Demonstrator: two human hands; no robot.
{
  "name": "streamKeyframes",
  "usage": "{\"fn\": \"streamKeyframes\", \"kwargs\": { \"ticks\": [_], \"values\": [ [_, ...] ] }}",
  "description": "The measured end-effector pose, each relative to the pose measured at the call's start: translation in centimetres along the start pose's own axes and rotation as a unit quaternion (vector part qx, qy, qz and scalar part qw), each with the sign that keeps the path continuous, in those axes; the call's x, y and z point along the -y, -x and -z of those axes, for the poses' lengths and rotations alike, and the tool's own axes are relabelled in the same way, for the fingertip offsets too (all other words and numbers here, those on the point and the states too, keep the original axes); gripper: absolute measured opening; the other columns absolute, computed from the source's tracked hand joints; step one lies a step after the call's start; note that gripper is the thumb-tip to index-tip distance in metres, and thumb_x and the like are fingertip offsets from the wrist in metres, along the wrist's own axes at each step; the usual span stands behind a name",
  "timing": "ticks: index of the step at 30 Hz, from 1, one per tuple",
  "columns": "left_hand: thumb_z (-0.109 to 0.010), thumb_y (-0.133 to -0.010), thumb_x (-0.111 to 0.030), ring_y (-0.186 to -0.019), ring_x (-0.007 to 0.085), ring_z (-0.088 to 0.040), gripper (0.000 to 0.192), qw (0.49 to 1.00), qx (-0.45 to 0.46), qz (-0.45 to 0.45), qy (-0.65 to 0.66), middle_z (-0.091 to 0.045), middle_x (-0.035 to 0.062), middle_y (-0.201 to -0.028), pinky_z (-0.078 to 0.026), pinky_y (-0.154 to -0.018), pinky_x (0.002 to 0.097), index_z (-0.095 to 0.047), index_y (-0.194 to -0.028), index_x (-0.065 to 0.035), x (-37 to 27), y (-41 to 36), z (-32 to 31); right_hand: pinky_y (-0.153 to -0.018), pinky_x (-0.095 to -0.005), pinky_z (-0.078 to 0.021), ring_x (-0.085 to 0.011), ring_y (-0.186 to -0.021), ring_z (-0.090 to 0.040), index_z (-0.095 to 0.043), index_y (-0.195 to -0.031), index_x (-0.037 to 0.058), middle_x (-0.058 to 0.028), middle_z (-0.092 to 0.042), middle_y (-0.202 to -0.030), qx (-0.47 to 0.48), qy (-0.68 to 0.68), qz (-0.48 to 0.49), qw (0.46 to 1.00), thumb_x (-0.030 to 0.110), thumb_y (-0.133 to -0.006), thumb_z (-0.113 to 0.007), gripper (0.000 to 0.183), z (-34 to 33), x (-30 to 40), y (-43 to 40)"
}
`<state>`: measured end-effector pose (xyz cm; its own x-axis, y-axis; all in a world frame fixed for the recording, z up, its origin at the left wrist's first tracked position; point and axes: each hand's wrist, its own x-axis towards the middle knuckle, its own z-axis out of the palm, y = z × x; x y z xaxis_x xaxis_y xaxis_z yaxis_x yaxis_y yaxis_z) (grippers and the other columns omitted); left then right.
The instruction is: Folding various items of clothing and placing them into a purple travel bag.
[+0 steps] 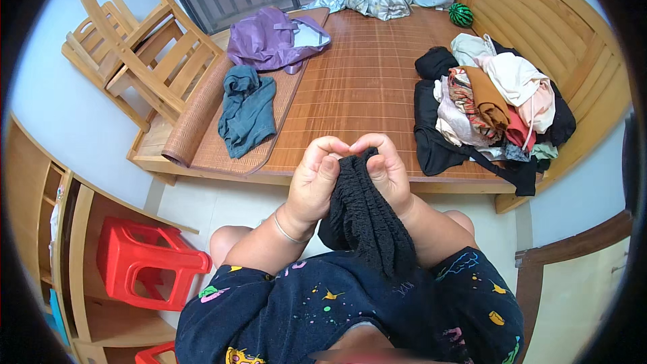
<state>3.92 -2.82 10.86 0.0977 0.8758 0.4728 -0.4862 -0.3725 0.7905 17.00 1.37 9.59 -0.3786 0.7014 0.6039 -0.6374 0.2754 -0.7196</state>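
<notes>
A black crinkled garment (371,217) hangs from both hands in front of my chest. My left hand (316,179) grips its upper edge on one side, thumb pointing up. Opposite it, my right hand (386,172) pinches the same edge, and the fingertips of both hands meet above the cloth. The garment's lower end falls against my dark patterned shirt (323,303). What kind of garment it is, I cannot tell.
Ahead stands a wooden bed (354,86) covered by a bamboo mat. A clothes pile (485,101) lies at its right, a teal garment (246,111) and a purple bag (268,40) at its left. Wooden chairs (146,55) are stacked beyond. A red plastic stool (151,263) sits left.
</notes>
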Motion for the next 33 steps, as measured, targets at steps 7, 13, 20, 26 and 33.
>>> {"fn": "streamKeyframes", "kwargs": {
  "ticks": [7, 13, 20, 26, 33],
  "values": [
    [-0.048, -0.098, -0.021, -0.084, 0.0101, -0.056, 0.017, 0.999, -0.013, 0.001, 0.029, -0.059, 0.0041, -0.095, -0.046, -0.075, 0.0228, -0.049, -0.104, -0.0058, 0.0, 0.1, 0.6, -0.08, -0.0239, -0.0434, -0.0099, -0.089, -0.053, -0.047, -0.119, 0.0008, -0.0052, -0.057, -0.1, 0.059, 0.015, 0.044, 0.997, 0.051, -0.093, -0.047, 0.057, 0.4, -0.6, 0.4],
    [-0.054, -0.096, -0.017, -0.082, 0.0068, -0.053, 0.015, 0.996, -0.048, 0.029, -0.072, -0.056, 0.0007, -0.092, -0.044, -0.074, 0.0209, -0.049, -0.104, -0.0054, 0.6, 0.1, 0.7, -0.086, -0.0266, -0.0447, -0.0141, -0.099, -0.057, -0.048, -0.122, -0.0035, -0.0101, -0.06, -0.107, 0.106, 0.062, 0.024, 0.992, 0.054, -0.088, -0.053, 0.067, 1.0, -0.9, 0.0],
    [-0.058, -0.094, -0.016, -0.081, 0.0048, -0.05, 0.014, 0.983, -0.08, 0.08, -0.146, -0.055, -0.001, -0.091, -0.042, -0.073, 0.0184, -0.053, -0.101, -0.0049, 1.7, -0.1, 1.8, -0.073, -0.0232, -0.0476, -0.0099, -0.082, -0.059, -0.06, -0.103, -0.0003, -0.0049, -0.064, -0.09, -0.024, 0.1, 0.091, 0.991, 0.045, -0.087, -0.062, 0.048, 1.0, -3.0, 0.1],
    [-0.058, -0.094, -0.015, -0.083, 0.0061, -0.051, 0.017, 0.984, -0.106, 0.083, -0.119, -0.056, 0.0006, -0.093, -0.044, -0.076, 0.0198, -0.052, -0.105, -0.0045, 2.2, -0.1, 1.3, -0.067, -0.0239, -0.046, -0.0109, -0.073, -0.057, -0.059, -0.093, 0.0011, -0.0045, -0.06, -0.082, -0.075, 0.122, 0.072, 0.987, 0.047, -0.088, -0.06, 0.046, 0.7, -3.4, 0.4],
    [-0.05, -0.096, -0.035, -0.107, 0.0163, -0.049, 0.045, 0.964, -0.053, 0.024, -0.26, -0.05, 0.0109, -0.121, -0.038, -0.098, 0.0309, -0.043, -0.125, -0.0005, 3.3, 1.2, 1.7, -0.068, -0.0285, -0.0419, -0.019, -0.074, -0.05, -0.052, -0.078, 0.0029, -0.0085, -0.05, -0.081, -0.133, 0.299, 0.197, 0.924, 0.04, -0.093, -0.056, 0.04, 3.2, -3.4, -1.0]
  ]
}}
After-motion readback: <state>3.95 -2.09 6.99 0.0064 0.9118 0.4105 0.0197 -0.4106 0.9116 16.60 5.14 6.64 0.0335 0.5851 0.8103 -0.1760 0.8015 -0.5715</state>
